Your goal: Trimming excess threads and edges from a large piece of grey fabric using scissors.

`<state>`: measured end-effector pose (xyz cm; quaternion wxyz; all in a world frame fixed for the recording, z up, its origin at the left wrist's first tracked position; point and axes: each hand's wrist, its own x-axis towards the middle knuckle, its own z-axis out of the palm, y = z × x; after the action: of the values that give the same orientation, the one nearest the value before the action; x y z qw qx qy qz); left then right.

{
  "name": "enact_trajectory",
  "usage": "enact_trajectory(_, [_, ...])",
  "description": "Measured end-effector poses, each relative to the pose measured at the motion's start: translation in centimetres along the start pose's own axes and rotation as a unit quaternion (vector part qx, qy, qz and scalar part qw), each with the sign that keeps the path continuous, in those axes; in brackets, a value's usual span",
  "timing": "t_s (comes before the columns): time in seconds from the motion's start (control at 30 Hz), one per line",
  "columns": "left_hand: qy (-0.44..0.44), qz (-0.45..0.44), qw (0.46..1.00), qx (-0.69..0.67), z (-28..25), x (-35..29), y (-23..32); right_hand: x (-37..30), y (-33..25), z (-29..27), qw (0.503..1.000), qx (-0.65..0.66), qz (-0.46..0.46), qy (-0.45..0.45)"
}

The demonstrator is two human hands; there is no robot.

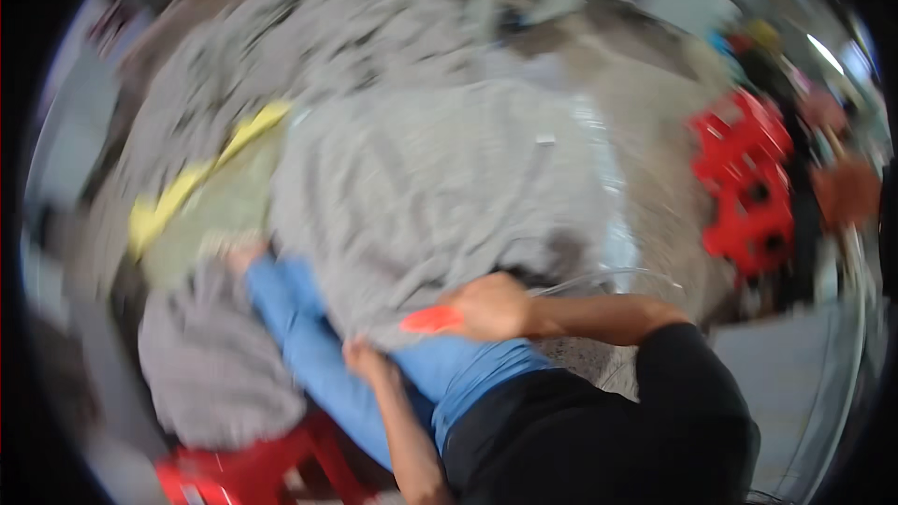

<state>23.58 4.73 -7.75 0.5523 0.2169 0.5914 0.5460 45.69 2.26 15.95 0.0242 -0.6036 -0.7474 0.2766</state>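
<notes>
grey fabric blurred, red stools (smeared)

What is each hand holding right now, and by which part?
Right hand: small red-orange tool, by one end. Left hand: edge of grey fabric.

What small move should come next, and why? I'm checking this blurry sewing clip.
Probably bring the red tool in the right hand down to the grey cloth edge, which the left hand grips over the lap, close beside it.
</notes>
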Motion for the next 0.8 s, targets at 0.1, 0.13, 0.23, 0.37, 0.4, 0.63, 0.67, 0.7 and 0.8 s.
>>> enact_trajectory(0.1, [0.150,0.377,0.863,0.301,7.3,-6.3,4.2,-1.9,3.2,-1.0,0.997,0.056,-0.033,0.050])
enact_trajectory(0.13, [0.157,0.504,0.744,0.410,11.1,-9.7,7.2,-3.4,4.5,-2.2,0.995,0.049,-0.001,0.082])
enact_trajectory(0.23, [-0.378,0.480,0.670,0.422,18.9,-13.1,8.9,-6.1,7.2,-4.8,0.979,0.108,0.024,0.173])
enact_trajectory(0.37, [-0.280,0.584,0.508,0.568,22.1,-12.7,1.9,-9.1,10.2,-5.1,0.947,0.133,-0.003,0.294])
enact_trajectory(0.4, [-0.287,0.590,0.504,0.562,22.3,-11.9,2.0,-9.5,10.8,-5.3,0.945,0.134,0.002,0.299])
enact_trajectory(0.63, [-0.371,0.316,0.793,0.365,14.3,-14.7,10.6,-8.5,11.0,-3.6,0.955,0.161,0.031,0.247])
enact_trajectory(0.67, [-0.343,0.315,0.823,0.324,10.6,-15.4,11.6,-7.2,10.8,-1.3,0.957,0.142,0.037,0.250])
enact_trajectory(0.7, [-0.314,0.297,0.844,0.319,7.2,-15.6,12.3,-6.3,10.9,0.4,0.954,0.137,0.042,0.265])
enact_trajectory(0.8, [-0.230,0.304,0.890,0.250,-1.2,-13.4,14.0,-6.3,11.4,0.5,0.949,0.091,0.104,0.284])
